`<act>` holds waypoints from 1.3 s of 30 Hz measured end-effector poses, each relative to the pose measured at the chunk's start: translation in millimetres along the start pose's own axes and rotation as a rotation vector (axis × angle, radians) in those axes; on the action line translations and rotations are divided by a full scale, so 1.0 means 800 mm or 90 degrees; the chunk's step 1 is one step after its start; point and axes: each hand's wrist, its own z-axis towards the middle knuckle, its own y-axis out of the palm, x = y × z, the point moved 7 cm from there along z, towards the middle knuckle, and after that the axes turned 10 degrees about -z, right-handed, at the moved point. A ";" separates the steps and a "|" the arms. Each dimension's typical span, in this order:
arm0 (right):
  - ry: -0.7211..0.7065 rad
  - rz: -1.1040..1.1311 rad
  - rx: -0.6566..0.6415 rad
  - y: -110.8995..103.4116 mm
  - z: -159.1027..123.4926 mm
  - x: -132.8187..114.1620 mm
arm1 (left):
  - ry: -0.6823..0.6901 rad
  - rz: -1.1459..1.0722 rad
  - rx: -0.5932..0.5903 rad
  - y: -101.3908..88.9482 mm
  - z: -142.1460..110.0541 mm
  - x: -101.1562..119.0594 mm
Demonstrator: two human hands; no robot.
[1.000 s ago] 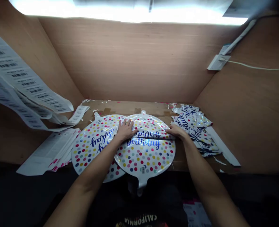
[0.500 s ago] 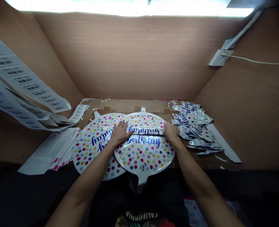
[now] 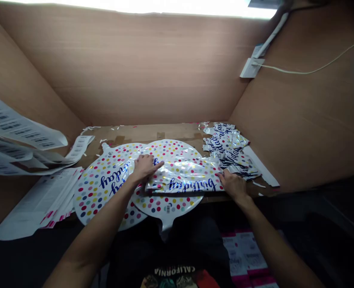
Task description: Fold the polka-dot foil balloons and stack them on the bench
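A folded foil balloon (image 3: 189,178), white with coloured dots and blue "birthday" lettering, lies as a long strip across a flat round foil balloon (image 3: 155,202). My right hand (image 3: 235,185) pinches the strip's right end. My left hand (image 3: 143,167) rests near its left end, with the fingers laid on the foil and the thumb stretched out. Another stack of flat dotted balloons (image 3: 89,196) spreads out beneath my left forearm. To the right sits a pile of folded balloons (image 3: 226,146), partly overlapped by the strip's end.
Barcode label strips (image 3: 35,138) hang at the left, above a fanned stack of white and pink printed sheets (image 3: 45,200). Cardboard walls (image 3: 153,72) enclose the bench. A white power box (image 3: 252,68) with a cable is on the right. Printed packs (image 3: 246,256) lie below the bench edge.
The top balloon, earlier round and creased across its middle, is now a narrow folded strip. My right hand has come nearer with its end. The view has shifted to the right.
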 end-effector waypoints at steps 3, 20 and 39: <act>-0.002 0.034 -0.027 0.017 -0.030 -0.012 | 0.001 0.006 -0.088 0.017 -0.005 0.042; -0.545 0.362 0.187 -0.168 -0.008 -0.063 | 0.605 -0.057 0.017 -0.089 -0.181 0.124; -0.162 0.153 -0.027 0.003 -0.016 -0.123 | 0.027 0.077 -0.090 -0.001 -0.080 0.065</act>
